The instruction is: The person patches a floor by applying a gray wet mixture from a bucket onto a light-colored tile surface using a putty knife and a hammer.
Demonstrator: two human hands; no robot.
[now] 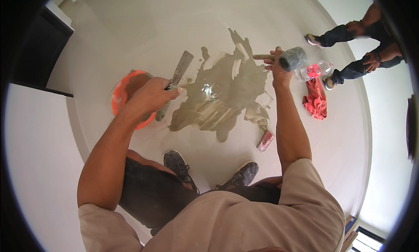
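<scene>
My left hand is closed around a narrow flat-bladed trowel, its blade angled up and away. Below that hand stands an orange bucket, partly hidden by my forearm. In my right hand is a mallet with a thick grey head; its handle points left. Between the two hands, a wet grey-brown slurry spreads unevenly over the pale floor. A small pink-red block lies at the puddle's near right edge; I cannot tell what it is.
To the right lie a clear plastic bottle with a red label and a crumpled red cloth. Another person's legs and hands are at the far right, by the wall. My shoes stand just short of the slurry. A dark doorway is far left.
</scene>
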